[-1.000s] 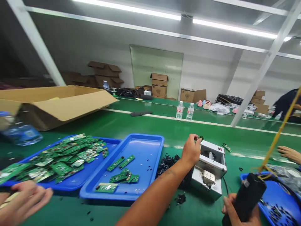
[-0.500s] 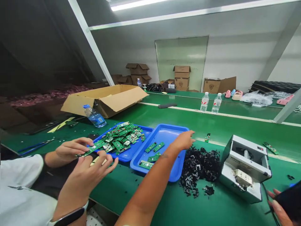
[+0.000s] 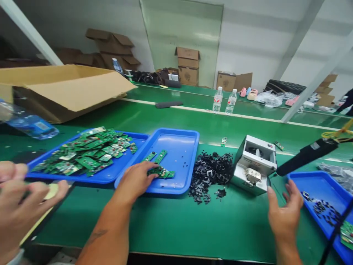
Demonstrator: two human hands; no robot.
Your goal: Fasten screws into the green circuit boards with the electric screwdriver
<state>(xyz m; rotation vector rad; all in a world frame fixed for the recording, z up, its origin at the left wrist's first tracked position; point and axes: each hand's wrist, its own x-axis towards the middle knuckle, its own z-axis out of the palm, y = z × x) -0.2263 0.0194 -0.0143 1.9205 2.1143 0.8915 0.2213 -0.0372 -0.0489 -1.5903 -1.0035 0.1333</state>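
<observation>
My left hand (image 3: pixel 138 179) reaches into the middle blue tray (image 3: pixel 176 187), thumb and fingers closed around a small green circuit board (image 3: pixel 165 173). Other boards (image 3: pixel 160 157) lie beside its fingertips. To the right, my right hand (image 3: pixel 285 209) is held open over the green table, fingers spread and nothing in them. Just above it a black electric screwdriver (image 3: pixel 307 156) hangs tilted from a yellow cord. Its lower end is close to the grey-white screw feeder (image 3: pixel 256 165).
Another person's hands (image 3: pixel 24 198) work at the left, beside a blue tray (image 3: pixel 102 180) heaped with boards. Loose black plastic parts (image 3: pixel 211 175) lie before the feeder. A third blue tray (image 3: pixel 314 209) stands right. Two water bottles (image 3: pixel 217 100) and a cardboard box (image 3: pixel 82 92) stand farther back.
My left hand has drawn back from beyond the tray's right rim onto the boards inside. My right hand has let go of the black tool. The view has swung right and down.
</observation>
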